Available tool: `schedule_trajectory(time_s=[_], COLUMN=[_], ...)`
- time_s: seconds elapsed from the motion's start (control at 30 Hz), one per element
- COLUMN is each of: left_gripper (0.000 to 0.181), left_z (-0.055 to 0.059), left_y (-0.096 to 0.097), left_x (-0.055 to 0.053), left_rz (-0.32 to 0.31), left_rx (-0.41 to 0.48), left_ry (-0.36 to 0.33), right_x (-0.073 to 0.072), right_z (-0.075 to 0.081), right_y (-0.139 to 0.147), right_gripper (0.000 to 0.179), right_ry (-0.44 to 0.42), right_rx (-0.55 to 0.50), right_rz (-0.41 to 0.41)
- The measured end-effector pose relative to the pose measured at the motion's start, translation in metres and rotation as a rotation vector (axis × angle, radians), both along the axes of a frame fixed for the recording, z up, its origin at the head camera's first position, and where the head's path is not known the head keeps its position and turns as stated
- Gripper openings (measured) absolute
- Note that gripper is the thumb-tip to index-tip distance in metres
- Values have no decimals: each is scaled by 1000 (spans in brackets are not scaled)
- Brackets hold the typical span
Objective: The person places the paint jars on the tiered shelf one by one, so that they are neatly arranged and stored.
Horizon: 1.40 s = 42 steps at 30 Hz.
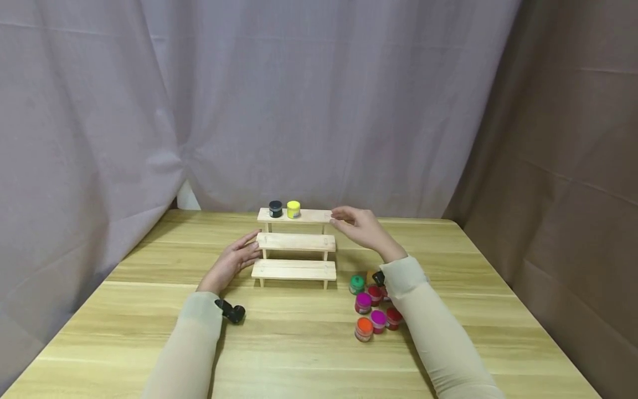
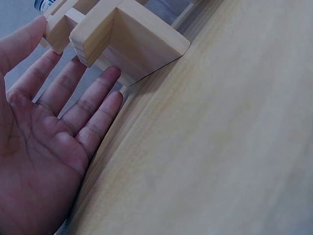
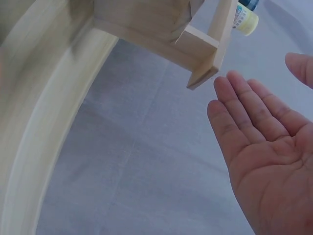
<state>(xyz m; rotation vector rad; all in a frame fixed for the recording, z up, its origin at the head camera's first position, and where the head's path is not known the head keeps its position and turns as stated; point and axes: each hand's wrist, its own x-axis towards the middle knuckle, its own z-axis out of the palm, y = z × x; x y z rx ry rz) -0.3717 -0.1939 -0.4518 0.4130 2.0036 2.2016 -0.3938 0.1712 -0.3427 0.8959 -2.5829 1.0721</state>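
Note:
A three-tier wooden shelf [image 1: 296, 242] stands near the back of the table. On its top tier, toward the left, sit a black paint jar [image 1: 276, 209] and a yellow paint jar [image 1: 293, 209]. My left hand [image 1: 233, 265] is at the shelf's left side, fingers spread and fairly straight, with fingertips right at the tier ends in the left wrist view. My right hand [image 1: 363, 226] is beside the right end of the top tier. In the right wrist view its palm [image 3: 274, 161] shows bare, the fingers extended toward the shelf corner [image 3: 205, 73].
Several paint jars cluster on the table right of the shelf, among them green [image 1: 356, 285], purple [image 1: 363, 302] and orange [image 1: 364, 328] ones. The right forearm partly covers this group. A grey curtain [image 1: 319, 111] hangs behind the table [image 1: 279, 354].

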Motion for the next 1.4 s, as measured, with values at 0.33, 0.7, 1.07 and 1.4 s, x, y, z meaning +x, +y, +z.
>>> schedule_trajectory(time_s=[0.33, 0.7, 1.07, 1.4], left_gripper=[63, 61, 59, 61], left_z=[2, 1, 0, -1], left_y=[4, 5, 8, 12], left_x=[-2, -3, -6, -9], left_rz=[-22, -19, -3, -7], left_rx=[17, 20, 10, -8], left_ry=[-10, 1, 1, 5], right_x=[5, 10, -5, -5], right_z=[-11, -29, -61, -73], right_y=[34, 86, 145, 158], right_gripper=[41, 37, 40, 42], right_ry=[-46, -216, -415, -501], right_rx=[44, 136, 143, 103], right_rz=[-15, 113, 115, 152])
